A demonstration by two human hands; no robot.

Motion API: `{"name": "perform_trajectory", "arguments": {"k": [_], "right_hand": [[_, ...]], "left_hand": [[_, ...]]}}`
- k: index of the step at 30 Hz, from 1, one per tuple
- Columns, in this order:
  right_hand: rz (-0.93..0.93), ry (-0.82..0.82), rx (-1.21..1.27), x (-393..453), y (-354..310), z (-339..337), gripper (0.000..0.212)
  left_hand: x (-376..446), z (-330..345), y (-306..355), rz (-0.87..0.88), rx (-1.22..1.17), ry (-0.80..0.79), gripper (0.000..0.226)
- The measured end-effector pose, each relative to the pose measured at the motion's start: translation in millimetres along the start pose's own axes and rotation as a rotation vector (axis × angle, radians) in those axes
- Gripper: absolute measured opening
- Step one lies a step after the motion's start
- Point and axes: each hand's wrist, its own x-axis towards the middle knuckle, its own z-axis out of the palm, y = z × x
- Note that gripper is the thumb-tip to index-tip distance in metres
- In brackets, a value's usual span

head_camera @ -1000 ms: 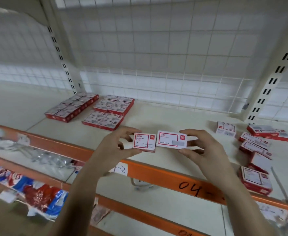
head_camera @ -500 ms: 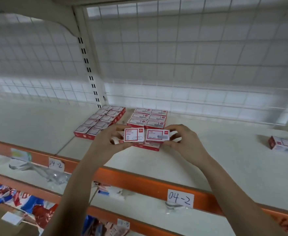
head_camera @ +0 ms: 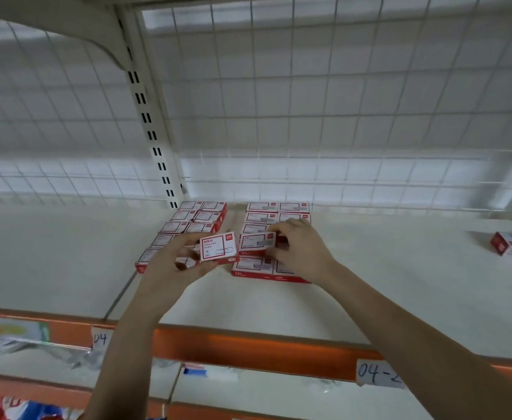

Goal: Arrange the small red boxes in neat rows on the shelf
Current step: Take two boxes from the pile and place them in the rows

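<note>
White wire-grid back panel [head_camera: 339, 101], spanning the upper half of the frame; slotted white upright post [head_camera: 151, 131], left of centre, running down toward the board, with a curved bracket [head_camera: 97, 34] at its top in the upper left. Orange front rail [head_camera: 248, 350] across the lower frame, bearing two handwritten paper labels: "04" [head_camera: 100, 338] at lower left, "04-2" [head_camera: 377, 374] at lower right. Blurred colourful packaging [head_camera: 12, 409], bottom-left corner, on a lower level.

Left hand [head_camera: 172, 262] and right hand [head_camera: 297, 247] both pinching.
</note>
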Motion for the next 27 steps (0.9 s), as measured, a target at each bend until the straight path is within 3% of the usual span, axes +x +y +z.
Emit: {"name": "perform_trajectory", "arguments": {"k": [13,22,27], "right_hand": [[-0.019,0.044,-0.145,-2,1,13,0.048],[-0.076,-0.044,-0.219,26,-23,-2,0.046],[-0.1,-0.109,-0.264,57,-41,4,0.041]], "left_hand": [[20,-9,-3,0.043,-0.027,-0.033,0.044],[97,-50,-7,0.029,0.277,-0.093,0.047],[138,-52,-18,0.007,0.293,-0.086,0.043]]}}
